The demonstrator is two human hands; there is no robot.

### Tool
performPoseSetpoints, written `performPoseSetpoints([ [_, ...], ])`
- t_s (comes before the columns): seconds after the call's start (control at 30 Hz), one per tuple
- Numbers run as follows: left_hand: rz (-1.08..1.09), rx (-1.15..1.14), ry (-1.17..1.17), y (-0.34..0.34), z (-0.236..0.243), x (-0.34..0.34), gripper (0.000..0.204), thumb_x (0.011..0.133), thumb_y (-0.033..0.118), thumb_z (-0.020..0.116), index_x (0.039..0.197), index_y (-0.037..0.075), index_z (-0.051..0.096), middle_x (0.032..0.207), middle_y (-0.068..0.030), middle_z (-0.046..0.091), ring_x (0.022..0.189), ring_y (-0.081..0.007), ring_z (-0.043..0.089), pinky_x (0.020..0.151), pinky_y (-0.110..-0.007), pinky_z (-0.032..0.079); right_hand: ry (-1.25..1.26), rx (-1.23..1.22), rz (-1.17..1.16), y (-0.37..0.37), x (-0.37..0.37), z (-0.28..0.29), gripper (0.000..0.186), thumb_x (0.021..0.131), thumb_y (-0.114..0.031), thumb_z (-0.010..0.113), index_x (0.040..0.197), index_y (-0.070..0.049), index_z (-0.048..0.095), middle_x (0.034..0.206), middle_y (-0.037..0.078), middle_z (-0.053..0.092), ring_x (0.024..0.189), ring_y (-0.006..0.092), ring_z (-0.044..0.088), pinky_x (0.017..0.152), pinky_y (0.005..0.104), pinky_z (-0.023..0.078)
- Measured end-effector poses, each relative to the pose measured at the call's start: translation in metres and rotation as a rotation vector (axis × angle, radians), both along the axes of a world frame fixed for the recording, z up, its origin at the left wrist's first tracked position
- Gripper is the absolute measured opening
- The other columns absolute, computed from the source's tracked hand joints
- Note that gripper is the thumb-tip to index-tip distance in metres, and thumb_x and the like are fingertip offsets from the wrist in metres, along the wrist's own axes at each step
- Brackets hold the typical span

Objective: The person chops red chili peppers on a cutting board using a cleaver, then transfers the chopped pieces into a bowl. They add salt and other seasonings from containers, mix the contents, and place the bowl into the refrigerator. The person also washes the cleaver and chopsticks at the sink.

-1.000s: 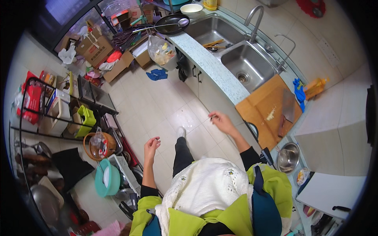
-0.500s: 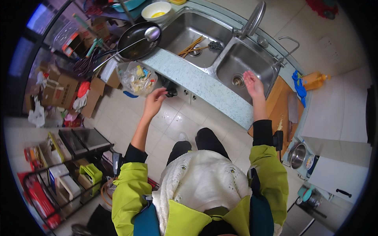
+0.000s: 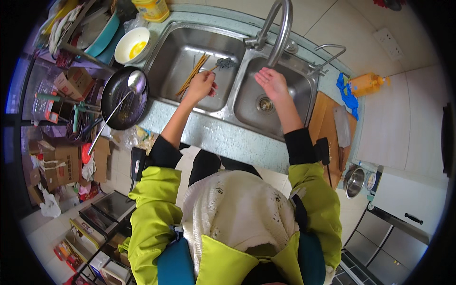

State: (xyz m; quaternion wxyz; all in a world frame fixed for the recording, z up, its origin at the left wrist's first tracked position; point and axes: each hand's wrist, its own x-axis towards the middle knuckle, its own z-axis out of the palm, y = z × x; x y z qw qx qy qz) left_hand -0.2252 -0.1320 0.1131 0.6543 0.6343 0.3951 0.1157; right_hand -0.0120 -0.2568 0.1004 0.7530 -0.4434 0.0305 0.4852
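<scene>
My left hand hangs over the left sink basin, its fingers loosely bent and apart, with nothing visible in them. Just beyond it, several wooden chopsticks lie in the basin, partly hidden by the hand. A dark grey steel-wool scourer is beside their far end. My right hand is held palm up with fingers stretched out, over the right basin, just below the spout of the curved metal faucet. It holds nothing.
Left of the sink, a black frying pan with a metal ladle sits near a white bowl holding yellow liquid. To the right are a wooden cutting board, a cleaver, an orange pump bottle and a blue cloth.
My left hand has gone from beside the plastic bag of scraps to above the left basin. The right hand has come under the faucet spout. My view has shifted closer to the sink.
</scene>
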Motion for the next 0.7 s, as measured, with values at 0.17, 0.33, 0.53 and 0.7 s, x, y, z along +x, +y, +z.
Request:
performPoseSetpoints([
  [0.17, 0.03, -0.112, 0.076, 0.059, -0.02, 0.125, 0.037, 0.087, 0.035, 0.042, 0.085, -0.001, 0.051, 0.068, -0.0098, 0.056, 0.046, -0.013, 0.053, 0.039, -0.025, 0.044, 0.105, 0.088, -0.077, -0.002, -0.015, 0.033, 0.022, 0.078, 0.004, 0.042, 0.099, 0.01, 0.041, 0.111, 0.022, 0.041, 0.109, 0.0379, 0.041, 0.092, 0.049, 0.04],
  [0.33, 0.094, -0.16, 0.057, 0.065, -0.059, 0.248, 0.035, 0.083, 0.027, 0.049, 0.082, -0.007, 0.056, 0.073, -0.0171, 0.059, 0.053, -0.0248, 0.059, 0.045, -0.034, 0.049, 0.038, 0.049, -0.086, 0.0, -0.035, 0.047, 0.033, 0.076, 0.003, 0.044, 0.107, 0.013, 0.037, 0.118, 0.025, 0.037, 0.116, 0.0393, 0.034, 0.098, 0.0513, 0.032],
  [0.53, 0.081, 0.385, 0.323, 0.069, -0.09, 0.249, 0.026, 0.073, 0.01, 0.05, 0.091, -0.006, 0.06, 0.088, -0.023, 0.06, 0.089, -0.0379, 0.057, 0.079, -0.039, 0.046, 0.156, 0.136, -0.204, 0.017, -0.038, 0.052, 0.044, 0.073, 0.006, 0.042, 0.113, 0.018, 0.031, 0.122, 0.028, 0.032, 0.119, 0.0371, 0.031, 0.104, 0.0436, 0.025],
  [0.7, 0.214, -0.243, -0.026, 0.051, -0.077, 0.223, 0.034, 0.081, 0.023, 0.048, 0.099, -0.007, 0.047, 0.074, -0.0197, 0.06, 0.068, -0.0244, 0.062, 0.069, -0.036, 0.049, 0.131, 0.032, -0.181, 0.015, -0.038, 0.046, 0.043, 0.074, 0.005, 0.041, 0.114, 0.018, 0.033, 0.121, 0.024, 0.037, 0.115, 0.0324, 0.035, 0.102, 0.041, 0.029],
])
